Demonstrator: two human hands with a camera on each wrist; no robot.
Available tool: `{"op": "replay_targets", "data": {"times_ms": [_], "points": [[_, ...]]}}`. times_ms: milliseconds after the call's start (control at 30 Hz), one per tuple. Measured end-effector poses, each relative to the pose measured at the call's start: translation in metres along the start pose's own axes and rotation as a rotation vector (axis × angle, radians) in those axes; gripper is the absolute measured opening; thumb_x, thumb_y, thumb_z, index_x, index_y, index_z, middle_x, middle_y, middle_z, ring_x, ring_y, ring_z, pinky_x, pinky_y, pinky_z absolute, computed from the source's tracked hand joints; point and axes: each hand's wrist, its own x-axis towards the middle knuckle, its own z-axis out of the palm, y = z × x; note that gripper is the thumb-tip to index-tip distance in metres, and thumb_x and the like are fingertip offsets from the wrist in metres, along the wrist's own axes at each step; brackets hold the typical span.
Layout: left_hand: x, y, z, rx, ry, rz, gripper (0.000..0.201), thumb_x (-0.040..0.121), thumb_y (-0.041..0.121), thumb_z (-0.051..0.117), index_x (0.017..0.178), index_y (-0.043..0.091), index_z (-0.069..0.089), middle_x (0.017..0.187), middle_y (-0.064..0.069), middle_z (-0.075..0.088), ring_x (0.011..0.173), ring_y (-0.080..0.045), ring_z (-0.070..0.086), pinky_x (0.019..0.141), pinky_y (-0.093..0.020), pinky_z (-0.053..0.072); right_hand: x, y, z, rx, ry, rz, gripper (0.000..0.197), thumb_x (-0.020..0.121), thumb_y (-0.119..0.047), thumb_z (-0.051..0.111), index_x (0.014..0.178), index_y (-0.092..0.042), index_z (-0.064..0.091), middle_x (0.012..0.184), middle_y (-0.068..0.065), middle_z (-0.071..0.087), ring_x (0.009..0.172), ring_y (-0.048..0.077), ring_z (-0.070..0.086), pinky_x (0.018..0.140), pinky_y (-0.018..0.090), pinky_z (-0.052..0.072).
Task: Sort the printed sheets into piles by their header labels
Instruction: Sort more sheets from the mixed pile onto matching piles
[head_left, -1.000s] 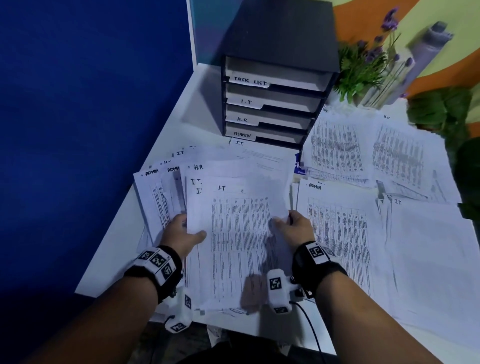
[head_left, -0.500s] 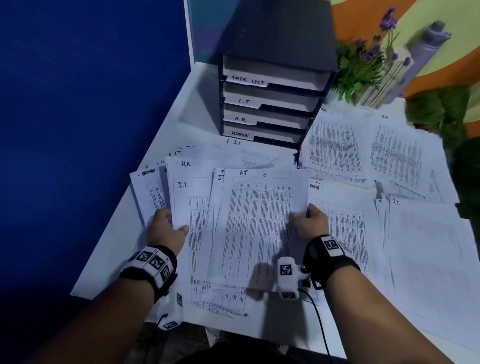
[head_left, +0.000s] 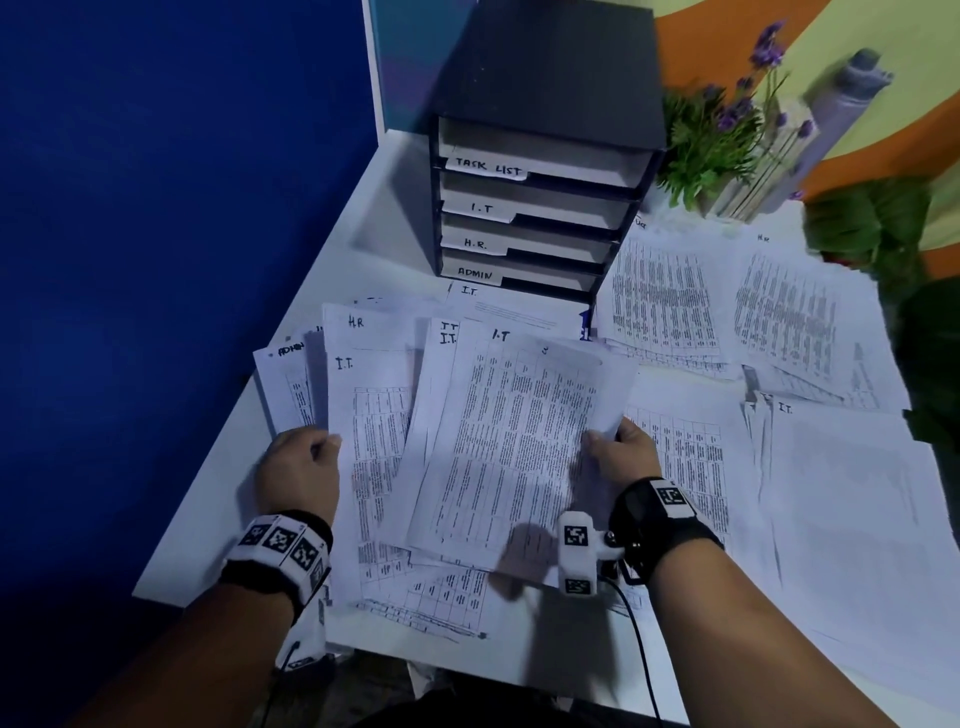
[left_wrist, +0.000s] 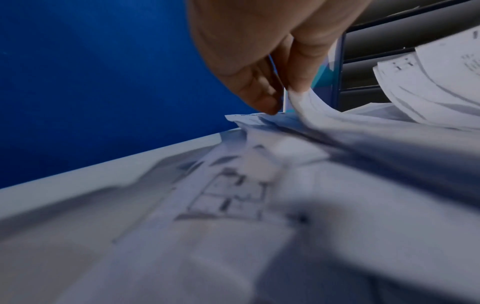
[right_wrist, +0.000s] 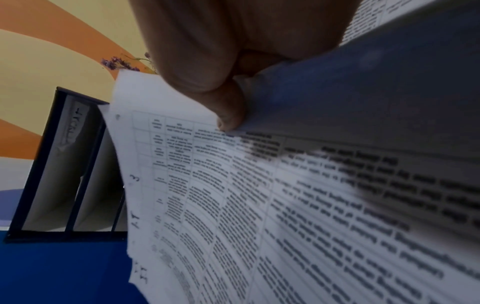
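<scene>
Printed sheets with handwritten headers cover the white desk (head_left: 218, 499). My right hand (head_left: 610, 449) pinches the right edge of a small stack of I.T sheets (head_left: 509, 441), lifted and tilted above the rest; the right wrist view shows the thumb (right_wrist: 228, 115) on the top sheet (right_wrist: 259, 205). My left hand (head_left: 304, 460) grips the left edge of another I.T. sheet (head_left: 374, 415) lying in the fanned pile; its fingers (left_wrist: 262, 94) curl on the paper edge (left_wrist: 306, 105). An H.R sheet (head_left: 358, 325) and an ADMIN sheet (head_left: 285, 374) stick out at the left.
A black four-tray organiser (head_left: 540, 197) labelled TASK LIST, I.T, H.R., ADMIN stands at the back. Piles of sheets (head_left: 670, 301) lie right of it, with an I.T. pile (head_left: 841, 493) at the near right. A potted lavender plant (head_left: 727, 135) stands behind. A blue partition (head_left: 156, 260) borders the left.
My right hand has drawn the I.T stack rightward and away from the pile. My left hand has shifted left, and an I.T. sheet beneath is uncovered.
</scene>
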Motion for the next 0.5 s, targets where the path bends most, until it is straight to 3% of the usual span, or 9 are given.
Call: {"op": "replay_targets", "data": {"times_ms": [167, 300, 400, 500], "points": [[-0.001, 0.001, -0.003, -0.037, 0.099, 0.061, 0.01, 0.088, 0.005, 0.066, 0.088, -0.003, 0.072, 0.093, -0.02, 0.067, 0.083, -0.036, 0.064, 0.079, -0.034, 0.049, -0.006, -0.007, -0.006, -0.012, -0.003, -0.005, 0.021, 0.081, -0.001, 0.064, 0.079, -0.021, 0.067, 0.079, 0.009, 0.065, 0.077, 0.026, 0.059, 0.08, 0.048, 0.053], [0.004, 0.007, -0.001, -0.063, 0.141, 0.064, 0.012, 0.092, 0.006, 0.061, 0.094, -0.002, 0.07, 0.097, -0.021, 0.065, 0.086, -0.037, 0.062, 0.079, -0.038, 0.05, 0.008, 0.004, -0.01, 0.06, -0.049, 0.004, 0.018, 0.065, -0.016, 0.067, 0.071, -0.032, 0.072, 0.075, 0.004, 0.066, 0.081, 0.027, 0.059, 0.083, 0.053, 0.051], [0.012, 0.01, -0.006, -0.049, 0.161, 0.074, 0.011, 0.092, 0.005, 0.059, 0.094, -0.001, 0.068, 0.098, -0.022, 0.063, 0.087, -0.039, 0.061, 0.079, -0.04, 0.048, -0.008, -0.012, -0.011, 0.121, -0.066, 0.004, 0.014, 0.075, -0.005, 0.067, 0.076, -0.019, 0.07, 0.074, 0.004, 0.065, 0.079, 0.023, 0.057, 0.083, 0.046, 0.048], [0.013, 0.025, -0.015, -0.094, 0.135, 0.005, 0.016, 0.099, 0.01, 0.047, 0.106, -0.001, 0.057, 0.102, -0.026, 0.061, 0.092, -0.04, 0.058, 0.074, -0.038, 0.042, -0.016, -0.018, -0.015, 0.225, -0.103, 0.005, 0.023, 0.089, 0.011, 0.051, 0.079, -0.009, 0.059, 0.071, 0.007, 0.054, 0.069, 0.019, 0.049, 0.076, 0.032, 0.043]]}}
